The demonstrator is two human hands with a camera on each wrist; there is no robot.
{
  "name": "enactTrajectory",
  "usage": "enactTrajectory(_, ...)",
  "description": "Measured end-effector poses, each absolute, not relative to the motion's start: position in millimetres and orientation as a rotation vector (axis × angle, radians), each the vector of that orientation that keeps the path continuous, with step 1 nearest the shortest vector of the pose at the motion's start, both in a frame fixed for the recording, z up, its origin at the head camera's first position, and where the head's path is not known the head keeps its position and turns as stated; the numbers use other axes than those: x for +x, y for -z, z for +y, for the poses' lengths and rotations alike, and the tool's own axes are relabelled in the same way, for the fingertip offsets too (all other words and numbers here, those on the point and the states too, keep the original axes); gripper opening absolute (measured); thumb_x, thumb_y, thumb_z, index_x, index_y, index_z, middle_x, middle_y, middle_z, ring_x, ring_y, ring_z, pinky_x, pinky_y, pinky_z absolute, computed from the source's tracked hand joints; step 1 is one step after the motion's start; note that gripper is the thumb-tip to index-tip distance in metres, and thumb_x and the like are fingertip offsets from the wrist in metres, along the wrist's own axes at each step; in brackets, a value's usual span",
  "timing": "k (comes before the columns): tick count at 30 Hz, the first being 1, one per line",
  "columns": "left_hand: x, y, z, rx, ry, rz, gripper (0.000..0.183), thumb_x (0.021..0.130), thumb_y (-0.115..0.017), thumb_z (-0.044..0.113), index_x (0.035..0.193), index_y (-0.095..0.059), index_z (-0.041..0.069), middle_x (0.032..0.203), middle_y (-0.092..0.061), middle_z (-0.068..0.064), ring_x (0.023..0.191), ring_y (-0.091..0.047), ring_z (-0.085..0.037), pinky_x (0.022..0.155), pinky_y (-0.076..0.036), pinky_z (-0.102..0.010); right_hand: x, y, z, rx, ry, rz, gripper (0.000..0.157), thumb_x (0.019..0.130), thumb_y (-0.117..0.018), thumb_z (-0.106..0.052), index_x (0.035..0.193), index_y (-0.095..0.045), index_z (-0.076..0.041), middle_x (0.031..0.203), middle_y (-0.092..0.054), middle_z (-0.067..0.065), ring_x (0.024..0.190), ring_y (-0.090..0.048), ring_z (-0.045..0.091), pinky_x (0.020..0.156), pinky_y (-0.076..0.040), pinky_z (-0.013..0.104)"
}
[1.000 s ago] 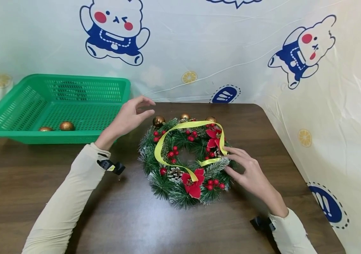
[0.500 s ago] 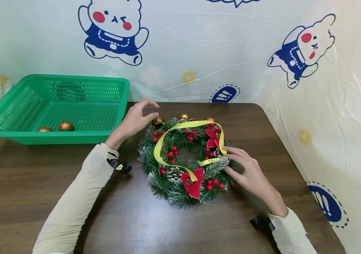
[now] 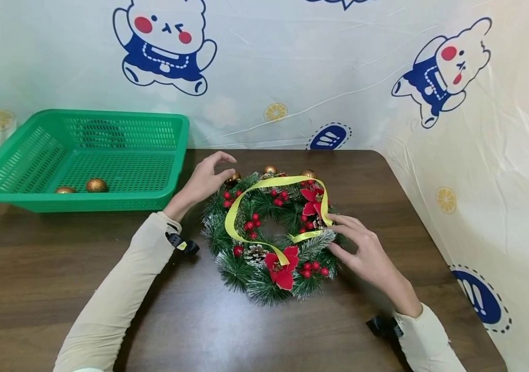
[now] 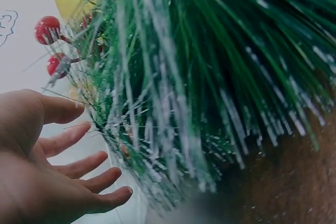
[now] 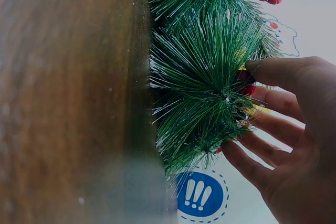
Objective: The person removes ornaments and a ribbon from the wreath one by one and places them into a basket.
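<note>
A green wreath (image 3: pixel 241 271) with red berries, pine cones and red flowers lies flat on the table. Across its top loops a yellow ribbon (image 3: pixel 230 222). My left hand (image 3: pixel 201 181) is at the wreath's far left side, thumb and fingers spread beside a gold ball (image 3: pixel 234 179) that it partly covers; contact cannot be told. In the left wrist view those fingers (image 4: pixel 102 181) are apart and hold nothing. My right hand (image 3: pixel 362 250) rests on the wreath's right side, fingers loosely extended against the needles and ribbon. In the right wrist view the thumb (image 5: pixel 273 72) touches the greenery.
Two more gold balls, a middle one (image 3: pixel 270 170) and a right one (image 3: pixel 308 174), sit along the wreath's far edge. A green basket (image 3: pixel 74 197) stands at the back left, with gold balls (image 3: pixel 96 185) inside. A printed cloth (image 3: pixel 246 62) hangs behind the brown table (image 3: pixel 190 330).
My left hand has moved right, from beside the basket to the gold ball at the wreath's far left. The right hand and the wreath stay in place.
</note>
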State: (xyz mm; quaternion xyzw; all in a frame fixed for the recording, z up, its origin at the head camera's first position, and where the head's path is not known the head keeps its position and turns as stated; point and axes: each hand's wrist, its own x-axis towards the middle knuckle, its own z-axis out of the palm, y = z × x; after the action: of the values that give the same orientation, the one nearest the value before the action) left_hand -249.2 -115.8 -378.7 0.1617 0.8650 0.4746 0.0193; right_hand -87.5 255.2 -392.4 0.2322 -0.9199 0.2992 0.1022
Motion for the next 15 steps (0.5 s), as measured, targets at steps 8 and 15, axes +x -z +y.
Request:
enactTrajectory(8,-256.9,391.0,-117.3,0.409,-1.577,2.605,0.035,0.103,-0.056,0.019,0.134,-0.053,0.004,0.144,-0.048,-0.017,0.135,-0.042,-0.036,0.107,-0.035,-0.055,-87.9,392.5,255.4,0.678,-0.886,-2.726,0.033,0.086,-0.079,-0.015,0.119,-0.071,-0.013,0.144,-0.055,-0.001,0.134,-0.047,0.021,0.101,-0.047,0.053)
enactTrajectory(15,-259.8,397.5,-118.8,0.354,-1.673,2.500,0.037,0.103,-0.055,0.019,0.136,-0.051,0.001,0.141,-0.048,-0.018,0.132,-0.044,-0.033,0.108,-0.036,-0.052,-87.8,392.6,255.2,0.679,-0.883,-2.718,0.035,0.086,-0.079,-0.014,0.119,-0.071,-0.012,0.144,-0.055,0.000,0.134,-0.047,0.021,0.101,-0.047,0.053)
